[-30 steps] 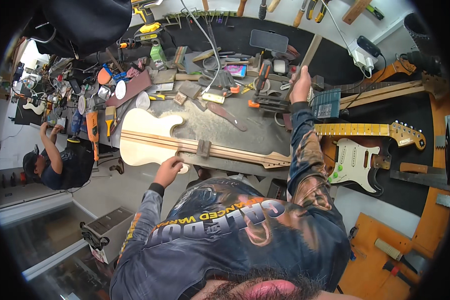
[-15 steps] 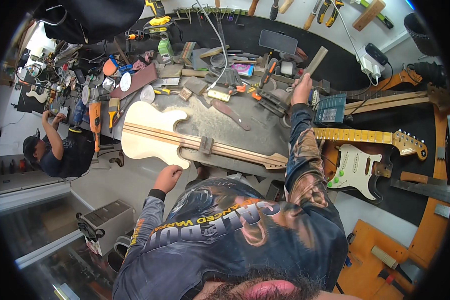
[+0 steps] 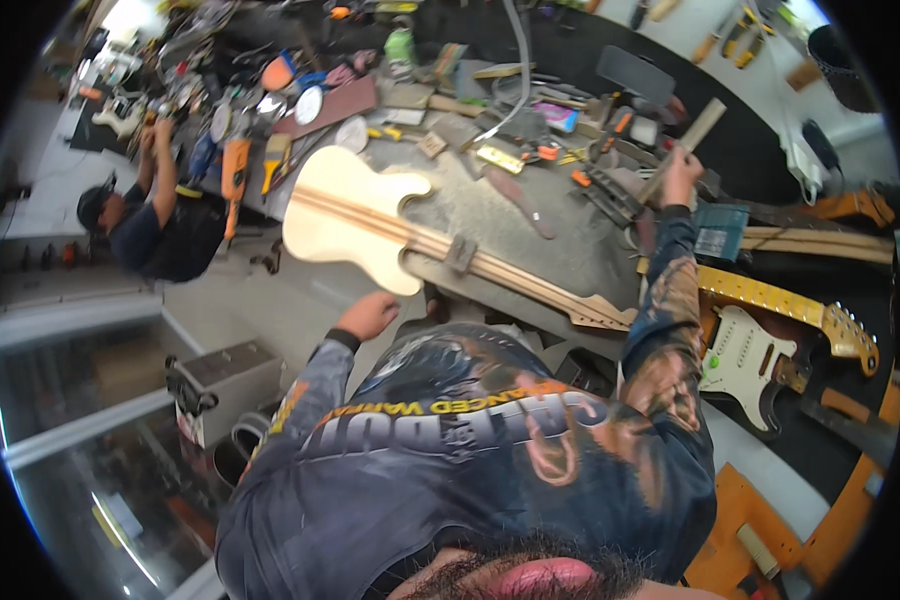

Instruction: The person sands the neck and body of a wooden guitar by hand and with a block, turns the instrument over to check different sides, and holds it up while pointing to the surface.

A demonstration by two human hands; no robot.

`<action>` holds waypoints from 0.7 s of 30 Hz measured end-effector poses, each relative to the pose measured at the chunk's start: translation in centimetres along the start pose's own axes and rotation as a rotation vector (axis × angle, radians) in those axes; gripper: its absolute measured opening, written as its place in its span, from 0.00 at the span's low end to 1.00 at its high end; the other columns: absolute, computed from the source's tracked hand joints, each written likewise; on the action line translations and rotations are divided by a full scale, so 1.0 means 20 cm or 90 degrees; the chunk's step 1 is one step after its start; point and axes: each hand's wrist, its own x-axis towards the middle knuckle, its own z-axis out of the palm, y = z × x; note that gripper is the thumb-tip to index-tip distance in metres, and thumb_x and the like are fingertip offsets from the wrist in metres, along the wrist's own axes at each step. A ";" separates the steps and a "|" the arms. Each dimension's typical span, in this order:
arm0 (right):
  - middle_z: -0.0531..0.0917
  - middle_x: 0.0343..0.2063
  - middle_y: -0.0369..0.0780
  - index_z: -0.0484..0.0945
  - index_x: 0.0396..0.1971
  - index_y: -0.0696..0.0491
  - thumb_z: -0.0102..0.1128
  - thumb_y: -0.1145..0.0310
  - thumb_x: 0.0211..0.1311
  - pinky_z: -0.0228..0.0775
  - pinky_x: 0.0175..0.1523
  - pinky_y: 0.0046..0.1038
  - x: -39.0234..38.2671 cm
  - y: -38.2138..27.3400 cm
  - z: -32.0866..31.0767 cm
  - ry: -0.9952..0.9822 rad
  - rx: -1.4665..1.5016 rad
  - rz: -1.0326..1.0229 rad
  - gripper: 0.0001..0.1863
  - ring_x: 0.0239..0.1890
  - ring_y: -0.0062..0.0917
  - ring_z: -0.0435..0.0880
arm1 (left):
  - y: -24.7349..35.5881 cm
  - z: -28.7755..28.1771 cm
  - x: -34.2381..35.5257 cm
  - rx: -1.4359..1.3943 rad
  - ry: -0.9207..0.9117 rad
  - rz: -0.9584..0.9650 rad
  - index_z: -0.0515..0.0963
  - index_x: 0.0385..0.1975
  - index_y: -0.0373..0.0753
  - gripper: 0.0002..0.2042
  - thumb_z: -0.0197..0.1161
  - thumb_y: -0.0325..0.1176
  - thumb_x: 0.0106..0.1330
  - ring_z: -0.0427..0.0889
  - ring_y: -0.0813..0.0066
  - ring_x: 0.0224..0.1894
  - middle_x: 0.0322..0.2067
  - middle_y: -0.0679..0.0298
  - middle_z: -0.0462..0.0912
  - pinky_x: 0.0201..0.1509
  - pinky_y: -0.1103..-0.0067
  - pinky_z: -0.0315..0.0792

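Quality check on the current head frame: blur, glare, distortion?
Head view: soft blur, plain on the hanging tools and white-pickguard guitar; pale guitar body very bright; streak of glare on the lower-left pane; workbench looks bowed; corners black.

Guitar body (image 3: pixel 340 228): cream, brown stripes (image 3: pixel 358 210) down the middle and on along the neck (image 3: pixel 530 276). Block (image 3: pixel 460 254): grey-brown. Stick (image 3: pixel 703 124): dull tan from here. Bench (image 3: pixel 575 260): grey, dusted light tan. Second guitar (image 3: pixel 760 340): white faceplate (image 3: pixel 738 375), green spot (image 3: pixel 712 363), yellow fretboard (image 3: pixel 760 292). Box (image 3: pixel 720 232): teal. Power tool (image 3: pixel 235 172): orange. Flat sheet (image 3: pixel 350 103): maroon. Shirt (image 3: pixel 400 500): near-black, yellow and silver lettering (image 3: pixel 450 430); right sleeve (image 3: pixel 675 335) patterned brown on dark blue.
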 end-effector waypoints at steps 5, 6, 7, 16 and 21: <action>0.76 0.50 0.51 0.74 0.55 0.62 0.60 0.70 0.70 0.70 0.58 0.43 -0.74 -0.48 0.07 -0.053 -0.274 -0.280 0.18 0.53 0.41 0.76 | -0.04 -0.14 0.11 0.041 0.058 -0.070 0.84 0.46 0.37 0.13 0.63 0.38 0.68 0.86 0.46 0.48 0.44 0.48 0.87 0.54 0.59 0.78; 0.77 0.47 0.49 0.74 0.55 0.61 0.60 0.72 0.68 0.69 0.59 0.43 -0.96 -0.52 0.08 -0.134 -0.227 -0.239 0.17 0.50 0.42 0.76 | -0.06 -0.16 0.16 0.069 0.075 -0.054 0.85 0.45 0.37 0.13 0.63 0.37 0.69 0.86 0.47 0.47 0.44 0.48 0.87 0.54 0.58 0.78; 0.78 0.46 0.49 0.75 0.53 0.60 0.62 0.71 0.67 0.69 0.61 0.42 -1.19 -0.58 0.13 -0.210 -0.210 -0.227 0.18 0.52 0.44 0.77 | -0.06 -0.18 0.20 0.084 0.094 -0.038 0.84 0.44 0.37 0.11 0.62 0.35 0.68 0.85 0.47 0.48 0.44 0.49 0.86 0.54 0.58 0.78; 0.77 0.56 0.50 0.73 0.62 0.56 0.76 0.61 0.54 0.70 0.65 0.43 -2.04 -0.51 0.73 -0.548 -0.352 -0.328 0.36 0.59 0.47 0.77 | 0.14 -0.21 0.54 0.181 0.166 0.216 0.80 0.48 0.41 0.15 0.62 0.26 0.60 0.77 0.53 0.55 0.47 0.57 0.79 0.59 0.60 0.72; 0.77 0.50 0.51 0.75 0.53 0.57 0.75 0.62 0.56 0.72 0.62 0.42 -1.68 -0.43 0.53 -0.372 -0.377 -0.200 0.28 0.56 0.48 0.78 | 0.10 -0.14 0.70 0.361 0.158 0.296 0.77 0.56 0.44 0.22 0.63 0.27 0.58 0.76 0.58 0.58 0.50 0.60 0.78 0.61 0.57 0.67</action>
